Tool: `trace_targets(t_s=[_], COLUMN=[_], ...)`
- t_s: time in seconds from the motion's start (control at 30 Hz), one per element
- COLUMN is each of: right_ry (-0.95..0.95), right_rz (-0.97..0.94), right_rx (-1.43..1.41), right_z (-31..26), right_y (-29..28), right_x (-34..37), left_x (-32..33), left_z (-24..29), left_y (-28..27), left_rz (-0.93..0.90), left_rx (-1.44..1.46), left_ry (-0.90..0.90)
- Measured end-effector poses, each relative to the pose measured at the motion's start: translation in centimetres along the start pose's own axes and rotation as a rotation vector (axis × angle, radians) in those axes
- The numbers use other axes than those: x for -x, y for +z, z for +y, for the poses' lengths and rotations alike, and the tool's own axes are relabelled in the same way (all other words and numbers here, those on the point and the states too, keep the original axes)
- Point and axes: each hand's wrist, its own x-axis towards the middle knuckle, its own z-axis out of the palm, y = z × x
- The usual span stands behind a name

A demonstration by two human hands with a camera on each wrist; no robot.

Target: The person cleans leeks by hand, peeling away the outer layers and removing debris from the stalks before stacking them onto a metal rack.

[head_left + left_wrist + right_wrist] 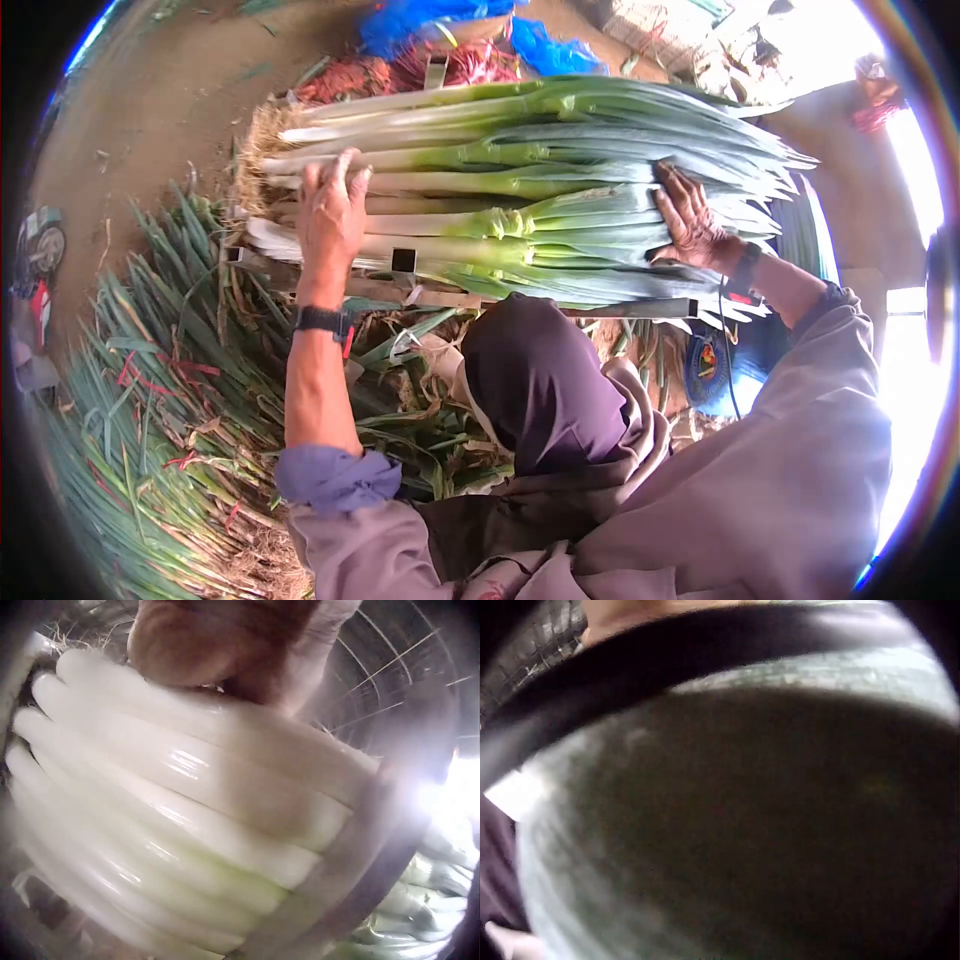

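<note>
A broad layer of long green onions lies side by side, white stalks at the left and green leaves at the right in the head view. My left hand rests on the white stalks near the root end. In the left wrist view the left hand lies against the uppermost of the glossy white stalks. My right hand lies on the leaves with its fingers spread. The right wrist view is mostly dark, with blurred leaves close to the camera.
A metal frame with square tube posts surrounds the onions. More green onions with red ties are heaped at the left. Behind the frame lie blue plastic and red strands. A person's covered head is low in the head view.
</note>
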Motion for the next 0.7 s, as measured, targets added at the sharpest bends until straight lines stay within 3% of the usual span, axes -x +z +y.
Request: trace_targets(t_s=[0.1, 0.13, 0.17, 0.2, 0.27, 0.33, 0.4, 0.43, 0.5, 0.53, 0.63, 0.7], right_ry=[0.066, 0.142, 0.185, 0.218, 0.308, 0.341, 0.353, 0.255, -0.013, 0.009, -0.207, -0.102], right_rz=[-0.162, -0.37, -0.424, -0.481, -0.502, -0.397, -0.256, -0.181, -0.233, -0.316, -0.175, -0.388], right_rx=[0.021, 0.067, 0.062, 0.054, 0.158, 0.156, -0.32, -0.52, -1.078, -1.291, -1.421, -1.489], right_z=[-1.6, -2.7, -3.5, -4.1, -5.7, -8.3, -13.3, -15.2, -18.5, -21.5, -29.6, -34.4], right_y=[-5.0, -8.1, -10.3, -11.9, -14.3, -17.5, -22.7, -23.7, -23.3, -23.2, -17.2, -15.2], right_x=[-1.2, -2.3, -2.9, -3.7, -4.2, -5.6, -9.2, -10.4, -13.4, -15.7, -23.6, -30.7], left_x=[0.1, 0.7, 1.5, 2.2, 4.6, 7.4, 10.1, 11.2, 13.9, 15.6, 21.3, 25.2], left_z=[-1.4, -0.9, -0.8, -1.1, -1.3, -1.4, -1.3, -1.5, -3.0, -4.0, -5.5, -7.2], left_y=[-0.4, -1.8, -3.0, -3.3, -5.7, -9.5, -14.9, -17.6, -23.0, -25.5, -30.2, -31.3], left_rz=[0.115, 0.027, -0.053, 0.164, 0.372, 0.459, 0.589, 0.66, 0.742, 0.75, 0.821, 0.852], left_rx=[-0.042, 0.161, 0.363, 0.586, 0.65, 0.899, 1.13, 1.182, 1.32, 1.403, 1.494, 1.54], left_ry=[0.142, -0.014, -0.176, -0.138, -0.18, -0.341, -0.535, -0.58, -0.593, -0.57, -0.51, -0.463])
